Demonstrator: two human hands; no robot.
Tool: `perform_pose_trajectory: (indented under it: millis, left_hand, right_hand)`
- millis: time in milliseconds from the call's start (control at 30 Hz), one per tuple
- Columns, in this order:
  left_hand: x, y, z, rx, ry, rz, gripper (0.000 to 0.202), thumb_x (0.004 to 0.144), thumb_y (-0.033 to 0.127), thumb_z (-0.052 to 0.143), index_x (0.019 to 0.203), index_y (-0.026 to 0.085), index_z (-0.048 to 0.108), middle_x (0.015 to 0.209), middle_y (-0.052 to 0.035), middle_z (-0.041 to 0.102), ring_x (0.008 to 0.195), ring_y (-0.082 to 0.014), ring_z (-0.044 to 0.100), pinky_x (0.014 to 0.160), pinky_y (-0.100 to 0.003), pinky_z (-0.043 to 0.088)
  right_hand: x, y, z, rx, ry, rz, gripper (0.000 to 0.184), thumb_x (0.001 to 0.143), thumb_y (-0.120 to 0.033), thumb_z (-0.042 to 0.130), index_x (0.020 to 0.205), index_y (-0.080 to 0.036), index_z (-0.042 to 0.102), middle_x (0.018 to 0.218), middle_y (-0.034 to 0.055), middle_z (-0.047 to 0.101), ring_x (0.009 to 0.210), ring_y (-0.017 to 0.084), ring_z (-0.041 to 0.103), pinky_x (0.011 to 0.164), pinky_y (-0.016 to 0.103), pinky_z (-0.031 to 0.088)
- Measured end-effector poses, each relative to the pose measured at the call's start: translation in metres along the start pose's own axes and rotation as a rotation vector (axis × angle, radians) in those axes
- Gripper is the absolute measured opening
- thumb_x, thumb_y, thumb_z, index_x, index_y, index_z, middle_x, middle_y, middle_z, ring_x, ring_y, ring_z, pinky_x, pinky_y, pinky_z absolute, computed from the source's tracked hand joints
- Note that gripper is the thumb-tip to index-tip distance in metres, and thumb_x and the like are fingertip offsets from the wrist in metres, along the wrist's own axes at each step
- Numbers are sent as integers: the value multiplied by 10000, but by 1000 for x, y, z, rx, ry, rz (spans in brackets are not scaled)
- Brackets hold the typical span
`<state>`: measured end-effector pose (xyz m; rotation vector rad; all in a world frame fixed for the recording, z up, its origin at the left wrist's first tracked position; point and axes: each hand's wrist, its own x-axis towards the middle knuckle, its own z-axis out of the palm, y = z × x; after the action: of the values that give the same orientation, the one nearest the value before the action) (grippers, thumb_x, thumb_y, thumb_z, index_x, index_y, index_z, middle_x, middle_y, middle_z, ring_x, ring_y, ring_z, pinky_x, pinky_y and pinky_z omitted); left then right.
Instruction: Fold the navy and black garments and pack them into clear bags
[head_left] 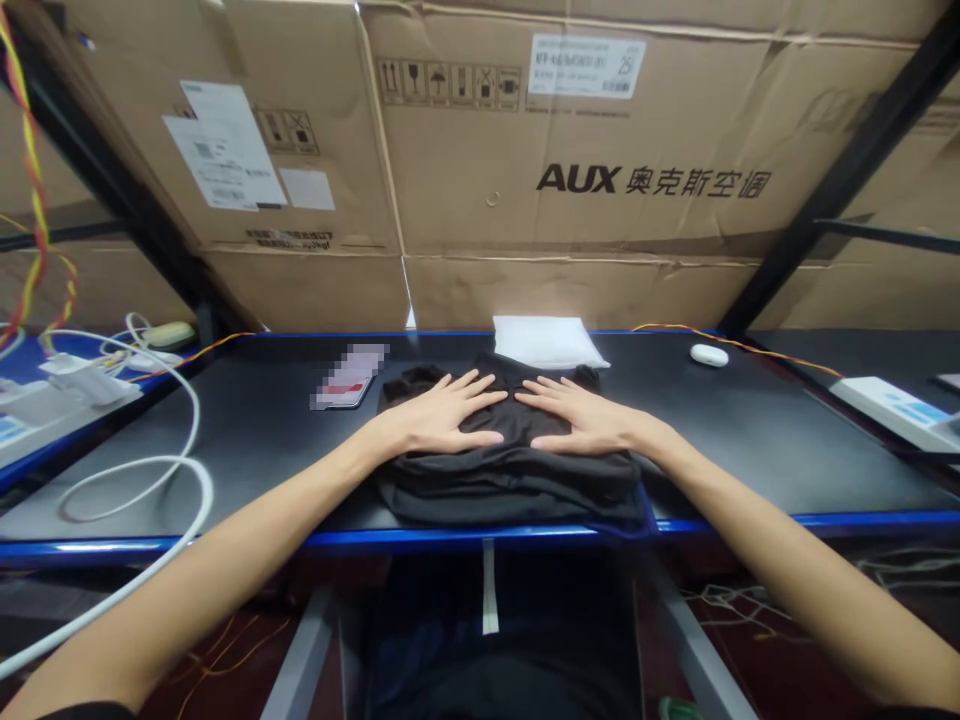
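A bundle of black cloth (517, 485), perhaps a garment, lies bunched at the front edge of the dark table, with folds along its near side. My left hand (454, 412) rests flat on top of it, fingers spread and pointing inward. Mirroring it, my right hand (577, 415) presses on the cloth from the right, its fingers also spread. A small gap separates the two hands, and neither grasps anything. Just behind the cloth is a white packet (551, 342), partly touching or overlapped by it; I cannot tell which.
A phone (349, 378) lies left of the cloth. A small white case (709, 355) sits back right. Power strips (896, 410) stand at both sides, and a white cable (199, 490) loops over the left. Cardboard (465, 210) walls the back. The table's blue edge (225, 545) runs along the front.
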<state>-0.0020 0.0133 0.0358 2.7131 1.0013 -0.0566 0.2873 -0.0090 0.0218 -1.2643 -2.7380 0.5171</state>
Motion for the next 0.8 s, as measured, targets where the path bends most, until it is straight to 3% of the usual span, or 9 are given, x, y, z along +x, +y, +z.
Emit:
perform_pose_trajectory:
  millis: [800]
  left_hand:
    - [1,-4,2,4,1,8,868,920,816,359,1618,316,236,1707,-31,93,1587,-303,37,1267,-585,56]
  right_hand:
    - [0,-3,-2,-1,-25,19,951,870,-800,497,1615,-247,285,1701,56,149,1572,316,81,1286,533,61]
